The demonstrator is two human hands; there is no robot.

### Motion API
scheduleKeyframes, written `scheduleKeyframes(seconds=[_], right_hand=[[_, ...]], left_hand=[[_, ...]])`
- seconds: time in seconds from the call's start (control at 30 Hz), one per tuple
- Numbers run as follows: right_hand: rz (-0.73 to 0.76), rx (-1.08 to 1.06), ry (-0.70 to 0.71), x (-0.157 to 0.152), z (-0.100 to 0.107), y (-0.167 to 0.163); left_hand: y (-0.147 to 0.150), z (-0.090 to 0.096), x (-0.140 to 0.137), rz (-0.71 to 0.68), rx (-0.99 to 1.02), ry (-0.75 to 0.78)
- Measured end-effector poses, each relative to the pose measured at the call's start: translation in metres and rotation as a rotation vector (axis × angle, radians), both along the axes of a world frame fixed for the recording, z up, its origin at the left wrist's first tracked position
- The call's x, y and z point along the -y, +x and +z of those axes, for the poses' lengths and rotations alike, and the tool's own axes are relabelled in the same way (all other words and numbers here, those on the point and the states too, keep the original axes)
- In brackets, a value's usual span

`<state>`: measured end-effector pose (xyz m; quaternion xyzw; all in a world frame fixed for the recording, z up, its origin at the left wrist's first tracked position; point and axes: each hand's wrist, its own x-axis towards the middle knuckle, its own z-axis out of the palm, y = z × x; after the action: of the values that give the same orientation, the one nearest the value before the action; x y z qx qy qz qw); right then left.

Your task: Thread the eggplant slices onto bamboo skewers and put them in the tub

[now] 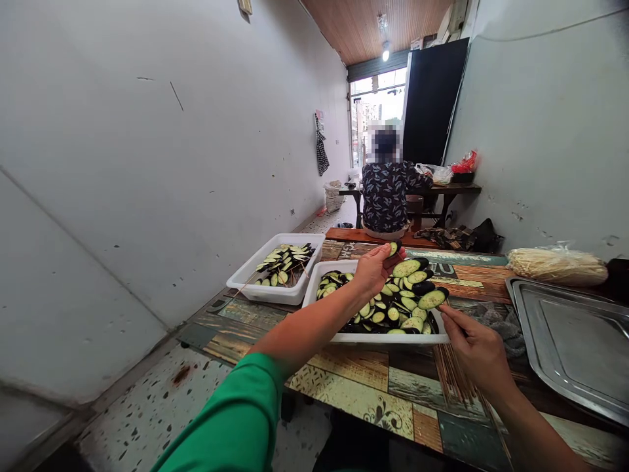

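Observation:
Pinched in my left hand (374,267) is an oval eggplant slice (394,249) with dark skin and pale green flesh. My right hand (474,344) is closed around the end of a skewer with several eggplant slices (432,299) on it, tilted up and to the left. Both hands are over the right side of a white tub (388,339) heaped with loose eggplant slices (376,311). Below my right hand, a bundle of thin wooden skewers (452,373) lies on the table.
Left of the tub, a second white tub (236,280) holds skewered eggplant (282,269). Metal trays (574,328) and a bag of pale, thin strands (557,264) lie at right on the patterned table (363,370). Beyond, a person (386,196) sits facing away at another table.

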<state>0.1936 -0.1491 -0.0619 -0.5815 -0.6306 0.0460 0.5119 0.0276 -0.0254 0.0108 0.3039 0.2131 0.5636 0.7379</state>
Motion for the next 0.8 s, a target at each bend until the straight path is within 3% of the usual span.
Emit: scheduleKeyframes(seconds=[0.5,0.8], right_hand=[[-0.028,-0.019,-0.067,-0.002,0.002,0.003],[-0.072,-0.001,-0.089,0.000,0.005,0.002]], left_hand=[[0.005,0.003,0.013,0.006,-0.017,0.221],[0.005,0.009,0.020,0.056,-0.058,0.231]])
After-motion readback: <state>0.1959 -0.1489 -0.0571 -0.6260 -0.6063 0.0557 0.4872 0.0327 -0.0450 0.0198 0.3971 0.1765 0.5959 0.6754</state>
